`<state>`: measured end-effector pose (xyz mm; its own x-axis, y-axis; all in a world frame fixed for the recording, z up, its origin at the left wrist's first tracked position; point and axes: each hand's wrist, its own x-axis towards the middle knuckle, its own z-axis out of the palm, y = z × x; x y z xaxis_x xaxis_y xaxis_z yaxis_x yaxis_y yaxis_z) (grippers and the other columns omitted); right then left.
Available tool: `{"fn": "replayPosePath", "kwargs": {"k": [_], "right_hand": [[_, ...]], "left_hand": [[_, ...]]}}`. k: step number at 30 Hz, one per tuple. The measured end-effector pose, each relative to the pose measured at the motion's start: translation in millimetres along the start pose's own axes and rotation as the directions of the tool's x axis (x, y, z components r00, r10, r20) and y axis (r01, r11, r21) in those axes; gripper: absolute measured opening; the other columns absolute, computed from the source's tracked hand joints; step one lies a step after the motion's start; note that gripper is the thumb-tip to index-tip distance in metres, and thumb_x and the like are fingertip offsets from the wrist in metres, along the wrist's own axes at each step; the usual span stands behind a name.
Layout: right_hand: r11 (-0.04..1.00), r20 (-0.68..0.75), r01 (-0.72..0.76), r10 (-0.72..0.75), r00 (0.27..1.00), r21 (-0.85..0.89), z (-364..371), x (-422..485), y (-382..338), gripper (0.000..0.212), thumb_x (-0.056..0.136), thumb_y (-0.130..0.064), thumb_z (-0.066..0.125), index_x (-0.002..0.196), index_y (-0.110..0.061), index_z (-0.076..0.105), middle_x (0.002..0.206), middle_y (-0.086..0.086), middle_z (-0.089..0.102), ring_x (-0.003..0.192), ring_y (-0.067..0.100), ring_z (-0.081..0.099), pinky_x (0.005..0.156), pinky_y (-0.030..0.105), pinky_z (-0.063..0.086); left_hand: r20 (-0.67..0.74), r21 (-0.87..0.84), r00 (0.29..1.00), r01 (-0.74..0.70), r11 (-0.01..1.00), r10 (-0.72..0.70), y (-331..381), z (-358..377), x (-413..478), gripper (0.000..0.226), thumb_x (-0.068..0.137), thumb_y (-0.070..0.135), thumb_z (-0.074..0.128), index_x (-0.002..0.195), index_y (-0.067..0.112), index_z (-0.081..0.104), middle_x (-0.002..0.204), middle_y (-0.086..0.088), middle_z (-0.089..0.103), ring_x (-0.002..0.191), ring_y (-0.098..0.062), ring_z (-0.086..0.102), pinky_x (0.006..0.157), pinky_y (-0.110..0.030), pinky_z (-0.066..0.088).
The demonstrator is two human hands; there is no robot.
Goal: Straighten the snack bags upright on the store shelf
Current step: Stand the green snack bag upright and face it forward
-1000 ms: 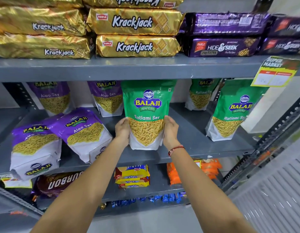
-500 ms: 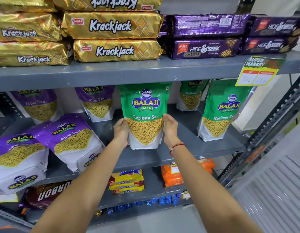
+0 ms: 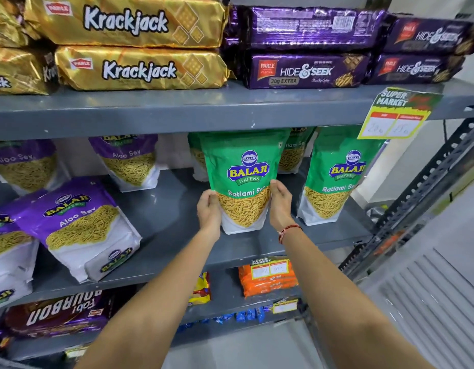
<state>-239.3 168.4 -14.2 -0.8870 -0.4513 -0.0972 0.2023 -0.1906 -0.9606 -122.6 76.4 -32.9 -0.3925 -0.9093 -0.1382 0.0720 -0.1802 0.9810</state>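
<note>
A green Ratlami Sev bag (image 3: 245,166) stands upright on the grey middle shelf (image 3: 166,230). My left hand (image 3: 209,211) grips its lower left side and my right hand (image 3: 280,203) grips its lower right side. A second green bag (image 3: 334,177) stands upright to the right. Two more green bags show behind, partly hidden. To the left, a purple Aloo Sev bag (image 3: 81,227) leans back tilted, with another tilted purple bag (image 3: 7,251) at the frame edge. Two purple bags (image 3: 129,161) stand at the back.
The upper shelf (image 3: 177,110) holds gold Krackjack packs (image 3: 140,67) and purple Hide & Seek packs (image 3: 305,71). A price tag (image 3: 398,114) hangs from its edge. Below lie Bourbon packs (image 3: 60,315) and orange packs (image 3: 267,280). A slotted metal upright (image 3: 422,187) stands at the right.
The green bag between my hands has moved a little further back on the shelf. The view has shifted closer and to the right.
</note>
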Motion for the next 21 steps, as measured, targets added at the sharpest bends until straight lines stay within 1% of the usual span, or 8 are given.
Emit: {"fn": "replayPosePath", "kwargs": {"k": [3,8,10,12,15,17,19,21], "right_hand": [[1.000,0.001,0.022,-0.022,1.000,0.017,-6.0,2.9,4.7,0.020,0.099,-0.013,0.042,0.093,-0.012,0.061,0.096,0.003,0.065,0.092,0.017,0.060,0.088,0.031,0.049],[0.998,-0.022,-0.006,0.007,1.000,0.056,-6.5,-5.9,-0.9,0.018,0.098,-0.014,0.043,0.087,-0.016,0.057,0.090,-0.001,0.063,0.085,0.010,0.058,0.079,0.023,0.049],[0.997,-0.071,-0.008,0.013,0.997,0.071,-5.9,-13.8,0.5,0.012,0.097,-0.017,0.047,0.089,-0.017,0.057,0.094,0.002,0.062,0.090,0.014,0.058,0.083,0.026,0.048],[0.999,-0.168,0.013,-0.006,0.986,0.041,-5.1,-24.6,8.1,0.012,0.096,-0.022,0.050,0.100,-0.013,0.057,0.104,0.005,0.061,0.097,0.016,0.057,0.089,0.028,0.045],[0.994,-0.343,0.075,-0.099,0.934,-0.081,0.2,-46.8,26.1,0.027,0.096,-0.025,0.050,0.109,-0.003,0.057,0.109,0.014,0.063,0.100,0.021,0.057,0.087,0.023,0.041],[0.977,-0.413,0.120,-0.185,0.892,-0.178,8.6,-63.4,38.7,0.027,0.096,-0.022,0.049,0.108,0.001,0.058,0.109,0.019,0.062,0.100,0.025,0.057,0.083,0.019,0.038],[0.959,-0.405,0.155,-0.243,0.882,-0.237,23.4,-81.5,50.5,0.026,0.096,-0.019,0.049,0.106,0.003,0.059,0.106,0.018,0.060,0.095,0.023,0.054,0.078,0.014,0.037],[0.948,-0.317,0.198,-0.273,0.908,-0.249,45.5,-97.1,60.8,0.025,0.096,-0.018,0.050,0.105,0.003,0.059,0.104,0.018,0.060,0.094,0.023,0.054,0.073,0.007,0.037]], "left_hand": [[0.027,0.016,0.999,-0.046,0.999,0.046,-0.3,4.1,-5.6,0.017,0.097,0.015,0.039,0.091,0.012,0.054,0.086,0.002,0.061,0.079,-0.008,0.056,0.072,-0.023,0.045],[0.079,0.033,0.996,-0.041,0.999,0.038,-0.2,0.5,-8.2,0.018,0.098,0.017,0.037,0.097,0.011,0.054,0.091,0.002,0.062,0.084,-0.007,0.057,0.071,-0.020,0.046],[0.098,0.018,0.995,-0.018,1.000,0.016,0.8,-3.2,-8.1,0.019,0.098,0.017,0.039,0.102,0.010,0.056,0.095,0.002,0.063,0.088,-0.010,0.058,0.077,-0.023,0.048],[0.092,0.031,0.996,-0.024,0.999,0.021,2.8,-9.8,-7.8,0.020,0.096,0.016,0.042,0.107,0.012,0.058,0.105,-0.001,0.063,0.098,-0.016,0.058,0.089,-0.031,0.048],[0.023,0.025,0.998,-0.063,0.998,0.063,9.6,-28.7,-9.7,0.014,0.094,0.016,0.046,0.100,0.019,0.058,0.108,-0.001,0.063,0.103,-0.014,0.058,0.098,-0.034,0.043],[-0.037,-0.006,0.994,-0.102,0.995,0.102,16.7,-48.2,-11.3,0.014,0.094,0.016,0.044,0.099,0.018,0.057,0.108,-0.002,0.064,0.102,-0.012,0.059,0.100,-0.034,0.041],[-0.109,0.021,0.982,-0.153,0.988,0.154,24.4,-74.3,-11.7,0.014,0.094,0.016,0.042,0.097,0.020,0.055,0.106,-0.002,0.064,0.104,-0.013,0.059,0.102,-0.036,0.040],[-0.196,0.057,0.956,-0.213,0.975,0.220,32.4,-105.3,-11.3,0.016,0.094,0.012,0.043,0.089,0.023,0.054,0.099,-0.002,0.064,0.099,-0.018,0.060,0.100,-0.040,0.041]]}}
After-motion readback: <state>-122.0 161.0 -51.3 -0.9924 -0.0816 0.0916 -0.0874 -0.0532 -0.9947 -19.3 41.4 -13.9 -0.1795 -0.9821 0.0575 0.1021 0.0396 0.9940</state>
